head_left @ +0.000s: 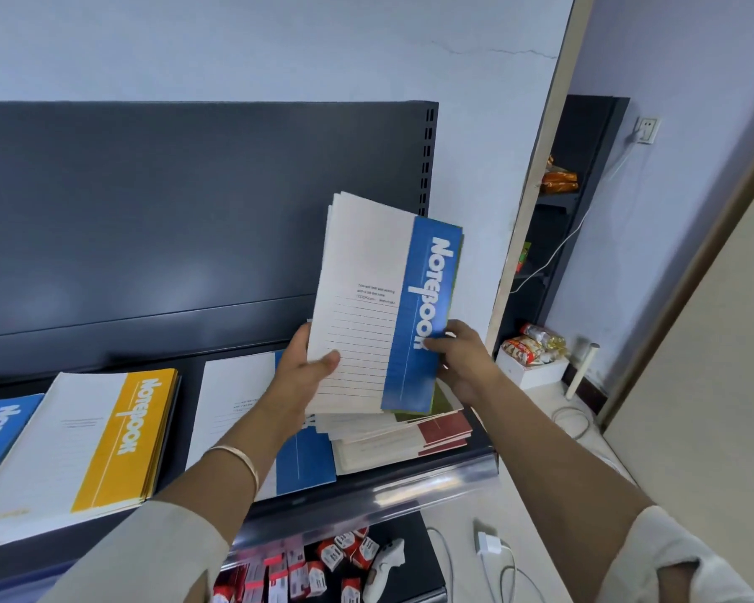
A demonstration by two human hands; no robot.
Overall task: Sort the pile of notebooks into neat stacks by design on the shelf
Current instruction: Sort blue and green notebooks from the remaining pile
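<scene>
fingers of left hand and right hand gripping raised blue notebooks, mixed pile beneath on shelf

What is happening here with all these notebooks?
A person is sorting notebooks on a shelf. The left hand and the right hand both grip a bundle of notebooks, a blue one in front, raised above a loose mixed pile. A yellow stack and a blue stack already lie sorted to its left.
</scene>
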